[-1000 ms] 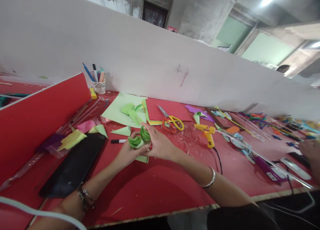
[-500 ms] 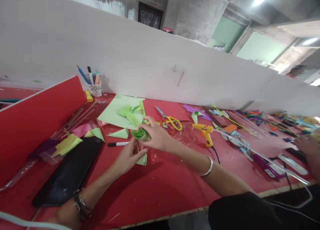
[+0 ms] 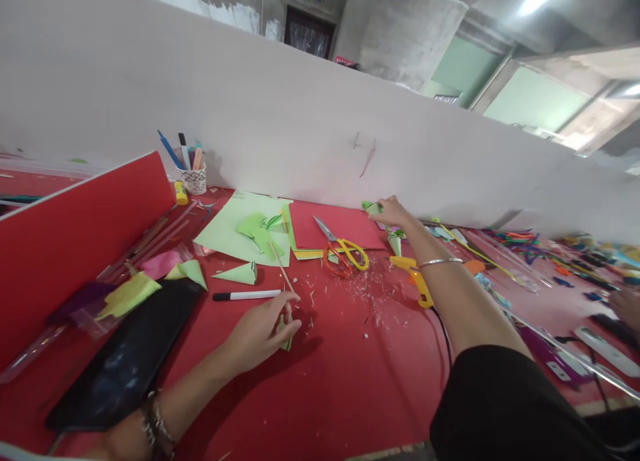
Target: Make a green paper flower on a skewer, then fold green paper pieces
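My right hand (image 3: 395, 211) reaches to the back of the red table, its fingers closed on a small green paper piece (image 3: 373, 208) by the white wall. Just in front stands a green paper cone (image 3: 395, 242). Nearer to me, my left hand (image 3: 263, 331) has its fingers pinched round a thin wooden stick (image 3: 284, 267), over a green paper piece (image 3: 287, 332) partly hidden behind the fingers. A black-and-white marker (image 3: 247, 295) and another pale green cone (image 3: 239, 273) lie to its left. Yellow-and-orange scissors (image 3: 345, 247) rest on red paper (image 3: 310, 227).
The yellow glue gun (image 3: 417, 284) is under my right forearm. A black tablet-like slab (image 3: 125, 354) and a red board (image 3: 85, 234) are at left, near a pen cup (image 3: 194, 179). Tools and pipe cleaners spread rightward, where another person's hand (image 3: 625, 307) shows.
My right hand has left my left hand and moved to the back right with the green paper piece. My left hand now has the thin stick between its fingers.
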The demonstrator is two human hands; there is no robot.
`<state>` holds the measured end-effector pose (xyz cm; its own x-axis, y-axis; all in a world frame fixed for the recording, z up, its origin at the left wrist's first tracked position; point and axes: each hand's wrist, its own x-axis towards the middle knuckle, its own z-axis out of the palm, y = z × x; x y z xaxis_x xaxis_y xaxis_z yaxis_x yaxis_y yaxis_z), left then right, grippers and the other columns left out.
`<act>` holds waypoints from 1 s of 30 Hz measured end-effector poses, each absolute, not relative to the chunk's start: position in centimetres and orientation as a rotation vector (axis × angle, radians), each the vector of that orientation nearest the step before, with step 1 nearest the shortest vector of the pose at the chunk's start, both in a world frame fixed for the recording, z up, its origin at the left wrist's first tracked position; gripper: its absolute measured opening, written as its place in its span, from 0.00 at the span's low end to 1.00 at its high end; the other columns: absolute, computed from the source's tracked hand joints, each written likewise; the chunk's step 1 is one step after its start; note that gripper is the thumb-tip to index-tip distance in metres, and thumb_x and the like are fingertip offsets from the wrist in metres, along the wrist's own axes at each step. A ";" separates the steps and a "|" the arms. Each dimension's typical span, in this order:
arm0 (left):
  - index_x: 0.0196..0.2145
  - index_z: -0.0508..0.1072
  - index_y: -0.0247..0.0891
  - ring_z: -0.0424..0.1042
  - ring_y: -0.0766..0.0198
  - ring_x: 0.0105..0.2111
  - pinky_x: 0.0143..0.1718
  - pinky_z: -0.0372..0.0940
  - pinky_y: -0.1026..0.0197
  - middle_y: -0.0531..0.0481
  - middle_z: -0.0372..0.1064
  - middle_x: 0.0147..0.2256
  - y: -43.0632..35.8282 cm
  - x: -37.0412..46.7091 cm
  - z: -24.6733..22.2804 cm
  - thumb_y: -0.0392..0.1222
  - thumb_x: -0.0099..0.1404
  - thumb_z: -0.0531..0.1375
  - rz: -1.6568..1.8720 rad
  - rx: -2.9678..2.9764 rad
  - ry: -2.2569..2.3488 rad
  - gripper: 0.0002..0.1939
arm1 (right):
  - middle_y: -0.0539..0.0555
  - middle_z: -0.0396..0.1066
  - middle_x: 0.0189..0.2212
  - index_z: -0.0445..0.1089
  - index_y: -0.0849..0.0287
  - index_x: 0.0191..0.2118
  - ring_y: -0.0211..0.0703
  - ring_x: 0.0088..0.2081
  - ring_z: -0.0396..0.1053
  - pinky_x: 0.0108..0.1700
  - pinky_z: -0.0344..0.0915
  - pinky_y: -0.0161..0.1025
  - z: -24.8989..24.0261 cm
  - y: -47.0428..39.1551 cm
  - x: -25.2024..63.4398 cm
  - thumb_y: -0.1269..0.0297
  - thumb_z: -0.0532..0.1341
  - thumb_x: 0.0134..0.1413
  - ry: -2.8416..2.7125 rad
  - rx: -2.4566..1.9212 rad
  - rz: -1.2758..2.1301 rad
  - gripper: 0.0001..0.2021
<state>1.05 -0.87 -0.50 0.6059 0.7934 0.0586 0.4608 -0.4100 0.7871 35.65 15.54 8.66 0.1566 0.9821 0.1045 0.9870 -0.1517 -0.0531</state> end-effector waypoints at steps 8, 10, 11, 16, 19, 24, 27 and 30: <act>0.45 0.58 0.40 0.65 0.67 0.25 0.27 0.57 0.66 0.53 0.65 0.30 -0.9 1.1 -0.3 0.45 0.63 0.47 0.542 2.102 0.967 0.13 | 0.69 0.46 0.54 0.57 0.66 0.53 0.60 0.53 0.53 0.48 0.56 0.48 9.8 15.6 39.7 0.60 0.59 0.43 -1.599 -2.523 -0.208 0.30; 0.44 0.58 0.40 0.65 0.67 0.25 0.27 0.57 0.66 0.53 0.65 0.29 -0.9 1.1 -0.4 0.44 0.63 0.47 0.543 2.113 0.964 0.12 | 0.68 0.48 0.53 0.60 0.65 0.51 0.60 0.52 0.55 0.47 0.57 0.47 10.2 15.2 39.3 0.60 0.59 0.43 -1.605 -2.520 -0.216 0.27; 0.44 0.58 0.40 0.65 0.67 0.25 0.27 0.57 0.66 0.53 0.65 0.29 -0.9 1.1 -0.4 0.44 0.63 0.47 0.545 2.123 0.968 0.12 | 0.67 0.49 0.52 0.62 0.63 0.49 0.58 0.51 0.56 0.47 0.57 0.46 10.5 15.0 38.9 0.59 0.59 0.43 -1.614 -2.514 -0.219 0.25; 0.41 0.61 0.39 0.65 0.67 0.26 0.28 0.59 0.65 0.52 0.65 0.31 -0.7 1.0 -0.7 0.42 0.62 0.48 0.591 2.234 1.000 0.10 | 0.58 0.66 0.41 0.67 0.60 0.43 0.45 0.39 0.66 0.41 0.60 0.38 13.3 11.1 35.2 0.59 0.55 0.46 -1.923 -2.286 -0.233 0.18; 0.38 0.64 0.39 0.66 0.64 0.33 0.34 0.61 0.63 0.49 0.64 0.35 -0.4 0.7 -0.4 0.40 0.61 0.49 0.666 2.356 0.993 0.09 | 0.53 0.71 0.34 0.68 0.58 0.41 0.42 0.35 0.67 0.37 0.60 0.35 15.2 6.4 33.1 0.55 0.53 0.47 -2.102 -2.152 -0.079 0.17; 0.43 0.63 0.39 0.63 0.57 0.42 0.42 0.60 0.56 0.45 0.62 0.43 -0.4 0.3 -0.3 0.44 0.57 0.55 0.597 2.558 1.040 0.16 | 0.51 0.72 0.31 0.71 0.57 0.32 0.42 0.32 0.68 0.32 0.61 0.35 14.5 -1.5 32.9 0.51 0.52 0.48 -2.244 -2.190 0.326 0.17; 0.46 0.62 0.39 0.60 0.52 0.48 0.48 0.57 0.51 0.44 0.60 0.47 -0.8 0.3 -0.9 0.47 0.53 0.58 0.502 2.657 1.055 0.23 | 0.52 0.72 0.24 0.71 0.59 0.24 0.42 0.28 0.68 0.30 0.61 0.36 11.1 -4.1 35.3 0.50 0.51 0.47 -2.148 -2.395 0.405 0.19; 0.48 0.61 0.38 0.58 0.51 0.50 0.50 0.55 0.50 0.43 0.60 0.49 -1.1 0.4 -1.3 0.45 0.53 0.59 0.420 2.688 1.051 0.25 | 0.55 0.72 0.23 0.71 0.60 0.24 0.45 0.28 0.69 0.30 0.61 0.37 6.6 -4.9 38.7 0.49 0.54 0.44 -1.797 -2.647 0.322 0.18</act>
<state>0.37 -1.09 -1.28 0.7027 0.6879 0.1814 0.6237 -0.7184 0.3081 38.72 -4.91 6.55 0.3563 0.9113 -0.2063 0.9262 -0.3736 -0.0508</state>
